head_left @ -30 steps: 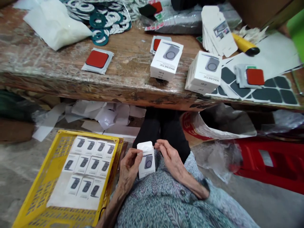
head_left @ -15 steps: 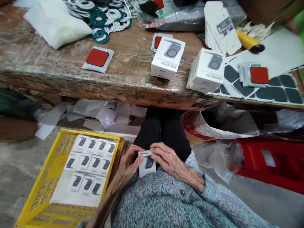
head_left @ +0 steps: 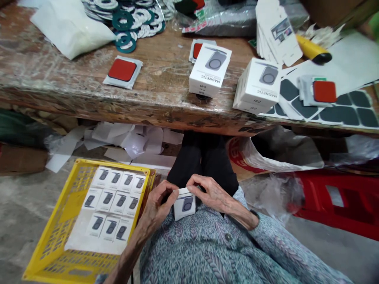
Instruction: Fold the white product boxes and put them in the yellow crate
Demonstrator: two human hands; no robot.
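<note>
Carton [head_left: 184, 208], small and white with a dark device printed on its front, sits at the lap between both hands, just beside the knitted top [head_left: 189, 248]. Left hand [head_left: 160, 201]: thumb and forefinger are together, clamped on the upper left corner. Right hand [head_left: 211, 194]: thumb and forefinger are closed on the upper right corner. The paired grip probably steadies the narrow upper end from both sides and keeps the printed front uncovered. Whether the top panel is fully seated cannot be told.

Yellow crate [head_left: 112, 164] stands at left, within short reach of the left hand. Its printed cartons [head_left: 106, 200] lie in three rows toward the crate's right side, apparently packed close to limit shifting; the left strip of the crate is open.

Surface [head_left: 166, 75] extends beyond the knees. Centre boxes [head_left: 209, 70] and right-hand boxes [head_left: 258, 85] stand close to its near edge, presumably for easy reach; a knock toward the lap could tip them over. Left red pad [head_left: 122, 69] lies flat on its sleeve, with bare wood between it and the centre boxes. The far right is tighter: flat cartons [head_left: 276, 33], yellow tool [head_left: 312, 48] and dark-pad sheet [head_left: 340, 114] crowd together. Between surface edge and hands, the space above the dark trousers [head_left: 191, 161] is open.
</note>
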